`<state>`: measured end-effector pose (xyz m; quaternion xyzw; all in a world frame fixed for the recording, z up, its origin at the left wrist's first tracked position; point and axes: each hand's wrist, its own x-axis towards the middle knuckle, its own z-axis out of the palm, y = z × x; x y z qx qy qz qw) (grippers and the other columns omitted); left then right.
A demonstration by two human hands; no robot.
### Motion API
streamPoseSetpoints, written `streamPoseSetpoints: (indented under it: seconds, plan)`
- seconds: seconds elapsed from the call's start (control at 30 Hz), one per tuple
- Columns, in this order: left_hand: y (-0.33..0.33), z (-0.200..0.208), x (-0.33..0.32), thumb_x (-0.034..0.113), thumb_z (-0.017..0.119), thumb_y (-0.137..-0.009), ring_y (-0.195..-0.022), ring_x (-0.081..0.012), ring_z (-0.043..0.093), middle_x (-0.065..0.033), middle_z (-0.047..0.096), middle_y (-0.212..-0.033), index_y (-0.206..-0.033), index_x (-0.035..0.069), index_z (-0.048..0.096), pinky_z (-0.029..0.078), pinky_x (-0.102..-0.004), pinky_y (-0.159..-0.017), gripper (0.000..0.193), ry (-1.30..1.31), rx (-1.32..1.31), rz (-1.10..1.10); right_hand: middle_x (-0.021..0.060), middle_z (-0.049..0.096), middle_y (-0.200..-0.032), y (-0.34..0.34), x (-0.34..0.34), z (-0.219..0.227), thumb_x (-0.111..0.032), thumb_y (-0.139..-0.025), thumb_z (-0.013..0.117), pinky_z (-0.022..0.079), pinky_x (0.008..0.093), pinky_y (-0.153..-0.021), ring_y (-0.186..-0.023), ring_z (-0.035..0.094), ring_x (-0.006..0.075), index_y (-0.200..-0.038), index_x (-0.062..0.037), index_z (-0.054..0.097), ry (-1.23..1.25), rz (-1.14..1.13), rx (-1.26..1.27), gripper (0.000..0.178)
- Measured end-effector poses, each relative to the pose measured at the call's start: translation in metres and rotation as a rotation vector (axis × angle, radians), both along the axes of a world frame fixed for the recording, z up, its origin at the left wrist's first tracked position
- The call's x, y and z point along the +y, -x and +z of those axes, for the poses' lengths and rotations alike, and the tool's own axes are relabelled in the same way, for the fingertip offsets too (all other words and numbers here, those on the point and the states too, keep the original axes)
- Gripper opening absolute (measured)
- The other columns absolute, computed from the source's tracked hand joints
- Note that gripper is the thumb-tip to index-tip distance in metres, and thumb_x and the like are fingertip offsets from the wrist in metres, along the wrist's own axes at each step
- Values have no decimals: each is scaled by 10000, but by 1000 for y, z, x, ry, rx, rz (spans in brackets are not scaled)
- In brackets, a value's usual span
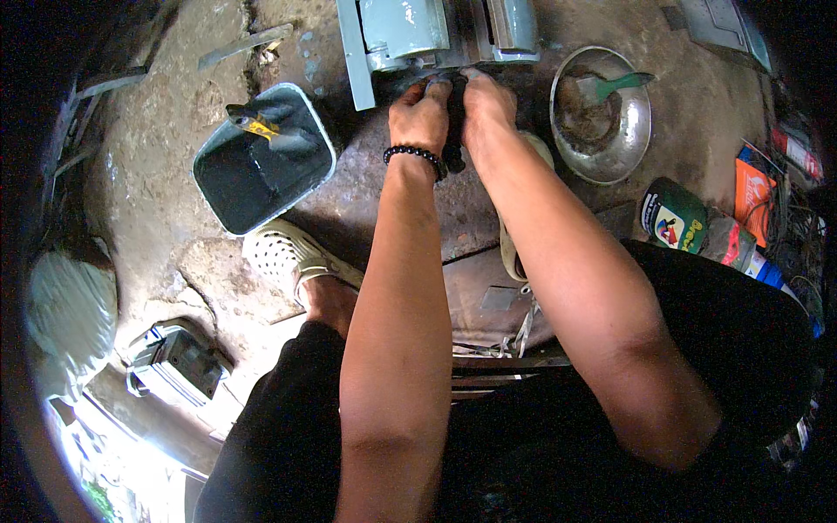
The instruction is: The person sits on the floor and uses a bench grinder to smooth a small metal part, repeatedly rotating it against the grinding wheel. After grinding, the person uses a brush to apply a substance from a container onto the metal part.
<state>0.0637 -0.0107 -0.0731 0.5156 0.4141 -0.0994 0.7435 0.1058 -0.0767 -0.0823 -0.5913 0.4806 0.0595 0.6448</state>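
Observation:
A light-blue painted metal housing stands at the far middle, with a dark gap between its two rounded sections. Both of my hands are close together at its near lower edge. My left hand, below which a black bead bracelet circles the wrist, has its fingers curled closed. Beside it, my right hand is also closed, fingers bent toward the housing. Something dark shows between the hands, perhaps a piece they grip, but shadow hides what it is.
On the left, a grey tub of dark liquid holds a yellow-and-black-handled brush. A metal bowl with a green-handled brush sits at right. Nearby are a green can and an orange packet. A black case lies lower left.

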Motion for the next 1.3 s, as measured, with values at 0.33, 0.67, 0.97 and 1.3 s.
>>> streamPoseSetpoints:
  seconds: [0.33, 0.67, 0.97, 1.3]
  plan:
    - [0, 20, 8, 262, 657, -840, -938, -212, 633, -139, 690, -1033, -1091, -30, 668, 473, -313, -865, 385, -61, 40, -79, 138, 644, -889, -1, 0, -19, -57, -803, 631, 540, 434, -671, -705, 633, 290, -924, 29, 620, -96, -184, -74, 150]
    - [7, 17, 11, 226, 646, -848, -903, -192, 631, -120, 691, -1008, -1080, -26, 674, 481, -300, -839, 344, 50, -4, 26, 108, 632, -915, 7, 9, 8, -60, -804, 648, 487, 399, -790, -810, 593, 247, -959, 12, 617, -199, -178, -59, 174]
    - [21, 11, 15, 230, 652, -837, -887, -191, 625, -115, 690, -995, -1052, -40, 672, 475, -296, -829, 345, -32, 50, 44, 128, 645, -936, 20, 19, 11, -93, -894, 523, 504, 407, -840, -835, 627, 264, -962, -5, 617, -241, -32, -57, 146]
    - [31, 9, 20, 220, 629, -859, -819, -176, 599, -98, 684, -920, -969, -26, 681, 474, -302, -782, 274, 42, 11, 162, 98, 628, -966, 29, 30, 17, -57, -904, 495, 493, 376, -860, -872, 599, 227, -1030, -40, 614, -178, 62, -57, 174]
